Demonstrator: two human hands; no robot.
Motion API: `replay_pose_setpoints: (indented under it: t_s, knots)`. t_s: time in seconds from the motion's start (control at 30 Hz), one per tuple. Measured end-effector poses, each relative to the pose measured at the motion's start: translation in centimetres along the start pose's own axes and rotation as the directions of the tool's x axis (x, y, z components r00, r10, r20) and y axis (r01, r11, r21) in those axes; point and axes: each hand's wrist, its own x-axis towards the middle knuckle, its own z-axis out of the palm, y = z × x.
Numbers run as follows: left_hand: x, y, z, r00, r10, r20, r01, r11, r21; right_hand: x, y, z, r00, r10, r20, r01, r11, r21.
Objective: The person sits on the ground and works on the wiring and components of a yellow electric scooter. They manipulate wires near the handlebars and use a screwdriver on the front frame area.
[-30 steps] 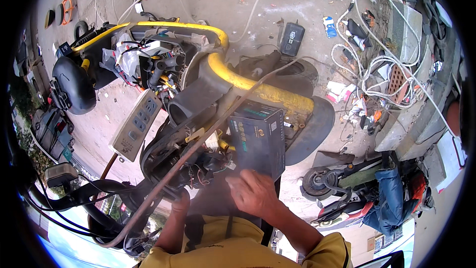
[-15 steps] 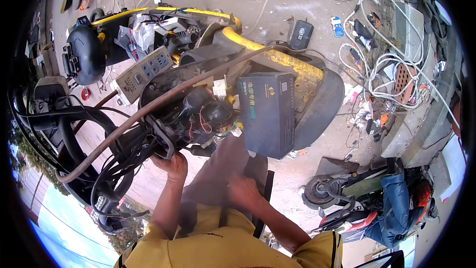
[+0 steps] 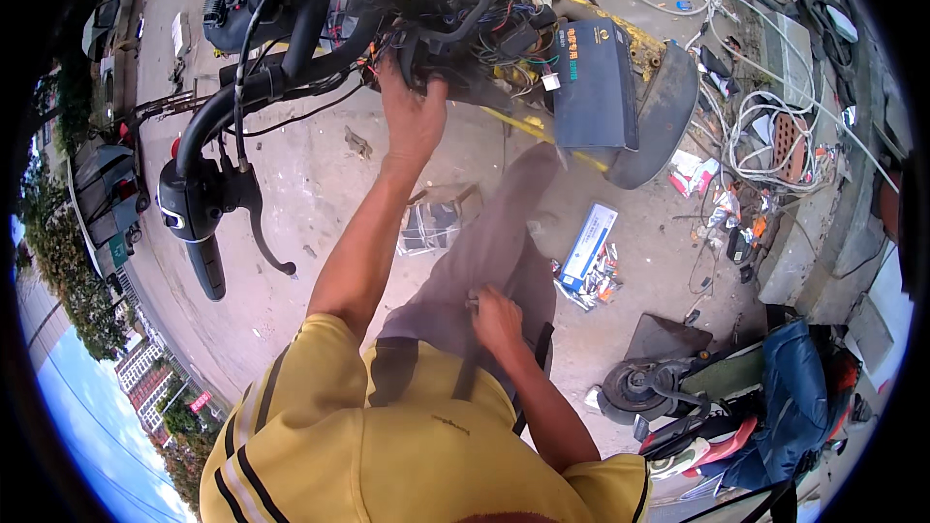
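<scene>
My left hand (image 3: 412, 107) reaches up into the scooter's stripped front column, gripping a black part (image 3: 418, 56) among coloured wires (image 3: 373, 63); its fingertips are partly hidden. The handlebar, with its grip (image 3: 205, 261) and brake lever (image 3: 269, 247), lies left of that arm. A dark cardboard box (image 3: 593, 87) rests on the yellow-and-black body (image 3: 649, 131), right of exposed wiring and a small white connector (image 3: 550, 80). My right hand (image 3: 496, 318) is closed low by my grey trouser leg (image 3: 513, 203), on a small object I cannot make out.
A blue-and-white carton (image 3: 589, 242) lies on the ground among litter. Coiled pale cables (image 3: 746, 126) and a perforated brick (image 3: 790, 150) lie by the concrete edge (image 3: 852, 232) at right. Another two-wheeler (image 3: 678, 392) with a blue cover (image 3: 790, 392) stands at lower right.
The view has shifted, so the scooter sits higher in frame. My left arm now stretches further forward into the wiring. My right hand has drawn back from near the box to my leg and closed.
</scene>
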Motion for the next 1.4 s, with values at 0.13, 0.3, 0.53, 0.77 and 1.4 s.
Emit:
replay_pose_setpoints:
  t_s: [0.13,0.3,0.53,0.77,1.4]
  knots:
    - [0.7,-2.2,-2.5,0.981,0.108,0.160,-0.115,0.993,0.038,-1.6,-1.5,0.3,0.995,-0.052,-0.083,0.054,0.998,0.022]
    - [1.4,-0.5,-4.7,0.950,0.022,0.310,-0.031,0.999,0.024,-3.4,-1.6,2.0,0.983,-0.154,-0.099,0.161,0.984,0.072]
    - [1.8,-0.7,-4.9,0.947,0.065,0.316,-0.038,0.995,-0.092,-4.5,-3.3,5.6,0.970,-0.197,0.145,0.166,0.966,0.200]
    - [2.2,-0.1,-5.2,0.940,0.053,0.336,-0.002,0.988,-0.153,-3.9,-3.5,5.5,0.988,0.036,0.150,-0.037,0.999,0.006]
    - [2.2,-3.0,-5.6,0.893,0.075,0.444,-0.061,0.997,-0.044,-5.1,0.4,13.3,0.892,0.413,0.183,-0.332,0.875,-0.352]
